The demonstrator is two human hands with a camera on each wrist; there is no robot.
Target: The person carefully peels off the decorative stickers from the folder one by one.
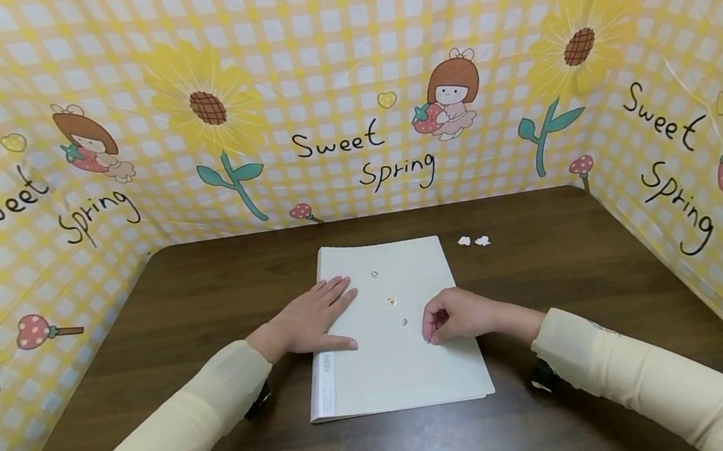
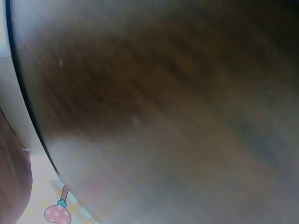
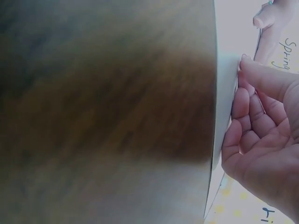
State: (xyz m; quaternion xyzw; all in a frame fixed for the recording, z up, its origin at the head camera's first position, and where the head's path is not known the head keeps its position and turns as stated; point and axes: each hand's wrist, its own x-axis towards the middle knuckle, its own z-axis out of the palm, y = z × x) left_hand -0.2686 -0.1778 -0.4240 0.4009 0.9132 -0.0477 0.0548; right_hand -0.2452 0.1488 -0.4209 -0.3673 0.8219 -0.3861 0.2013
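A large cream folder with a barcode label along its left edge lies on the table. Three small stickers run diagonally across its cover: one near the top, a yellowish one and a purplish one. My left hand rests flat on the folder's left side, fingers spread. On the right side, my right hand pinches a tiny sticker between thumb and forefinger, right at the cover. The other fingers are curled, as the right wrist view shows; the sticker is mostly hidden by the fingertips.
Two small white paper scraps lie on the brown wooden table beyond the folder's upper right corner. A yellow checked cloth with printed flowers and words stands round the table's back and sides.
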